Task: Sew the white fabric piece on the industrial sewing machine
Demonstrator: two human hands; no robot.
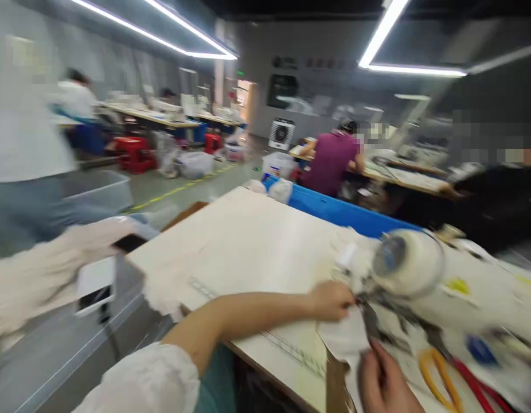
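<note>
My left hand (332, 300) reaches across the pale work table (248, 241) and is closed, pinching the top edge of a piece of white fabric (345, 338) beside the needle area of a white sewing machine (420, 269). At the bottom edge, my right hand (383, 381) is closed on the lower part of the same fabric. The whole picture is smeared by motion, so finger detail is soft.
Yellow-handled scissors (435, 373) and a red-handled tool (476, 384) lie right of my hands. A blue bin (334, 209) stands behind the table. A phone on a holder (96, 287) and heaped pale fabric (37, 269) sit at left. Other people work at far tables.
</note>
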